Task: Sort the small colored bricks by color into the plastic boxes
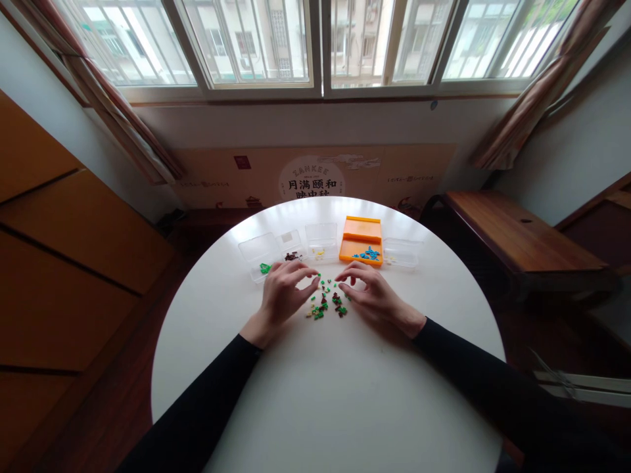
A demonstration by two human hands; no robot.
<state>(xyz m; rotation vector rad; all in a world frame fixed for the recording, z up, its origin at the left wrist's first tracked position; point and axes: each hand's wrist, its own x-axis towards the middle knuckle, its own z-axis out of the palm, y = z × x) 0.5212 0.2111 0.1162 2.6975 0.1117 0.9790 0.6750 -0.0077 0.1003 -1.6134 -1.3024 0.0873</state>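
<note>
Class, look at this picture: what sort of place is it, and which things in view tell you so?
Probably a room in a home or flat: a round white table under wide curtained windows, a wooden bench beside it, and apartment blocks outside. Both hands rest by small coloured pieces.

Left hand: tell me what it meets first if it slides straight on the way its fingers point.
Probably the pile of small pieces: the left hand points right and slightly forward at it. The right hand lies beyond.

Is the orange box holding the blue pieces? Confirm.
Yes, the blue pieces lie inside the open orange box, behind the right hand.
</note>
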